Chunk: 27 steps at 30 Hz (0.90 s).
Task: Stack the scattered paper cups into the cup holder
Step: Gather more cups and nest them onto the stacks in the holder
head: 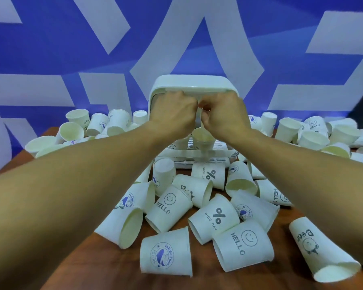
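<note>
Evidently left hand (174, 114) and right hand (225, 116) are clenching fingers at the cup holder (193, 82), grasping I cannot tell what; feeding cups (168, 208) squarely is probably mattering.

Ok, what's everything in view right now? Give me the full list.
cup holder: one, white, centre back of the table, behind the hands.
paper cups: dozens, too many to count, white with printed designs, scattered in front of the holder and to both sides.
upright cup: one, white, at the holder's base below the hands.
table: one, brown wood.
wall: blue with white shapes, behind everything.
left hand: fingers curled, at the holder's front.
right hand: fingers curled, beside the left; what either holds is unclear.
</note>
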Motion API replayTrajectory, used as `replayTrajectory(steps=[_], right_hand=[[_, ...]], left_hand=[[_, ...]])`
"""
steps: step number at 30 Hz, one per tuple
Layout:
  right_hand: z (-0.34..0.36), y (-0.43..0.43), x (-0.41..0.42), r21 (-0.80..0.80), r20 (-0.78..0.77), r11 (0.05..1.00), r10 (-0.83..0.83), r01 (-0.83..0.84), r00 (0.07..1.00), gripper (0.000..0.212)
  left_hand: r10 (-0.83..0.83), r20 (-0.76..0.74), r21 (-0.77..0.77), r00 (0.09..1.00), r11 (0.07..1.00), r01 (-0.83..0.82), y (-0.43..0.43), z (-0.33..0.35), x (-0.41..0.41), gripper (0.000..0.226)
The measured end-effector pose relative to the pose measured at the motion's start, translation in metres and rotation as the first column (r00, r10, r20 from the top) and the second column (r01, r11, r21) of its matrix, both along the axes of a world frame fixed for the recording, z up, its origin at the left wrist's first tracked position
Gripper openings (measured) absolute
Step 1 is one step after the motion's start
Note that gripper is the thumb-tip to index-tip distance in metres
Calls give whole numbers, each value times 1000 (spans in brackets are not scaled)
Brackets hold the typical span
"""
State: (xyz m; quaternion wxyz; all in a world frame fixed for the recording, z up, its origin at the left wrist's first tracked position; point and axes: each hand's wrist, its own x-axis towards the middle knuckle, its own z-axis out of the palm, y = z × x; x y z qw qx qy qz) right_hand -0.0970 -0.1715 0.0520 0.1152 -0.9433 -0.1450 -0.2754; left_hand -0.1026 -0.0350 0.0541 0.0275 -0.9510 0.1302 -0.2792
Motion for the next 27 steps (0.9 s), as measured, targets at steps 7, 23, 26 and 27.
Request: replayTrajectory(steps=[7, 23, 26, 27], right_hand=[[-16, 1, 13, 56, -24, 998, 39, -37, 999, 28], [-34, 0, 16, 52, -49, 998, 37, -34, 998, 25], [-38, 4, 17, 37, -110, 999, 19, -16, 994, 24], [-39, 4, 17, 30, -123, 1000, 14, -10, 992, 25]], left_hand=[[-3, 18, 11, 1000, 1000, 3, 1, -15, 15, 26], [7, 49, 8, 999, 1000, -7, 0, -20, 18, 22], [10, 35, -1, 999, 1000, -10, 1, -19, 18, 16], [11, 42, -6, 999, 1000, -11, 2, -19, 18, 15]])
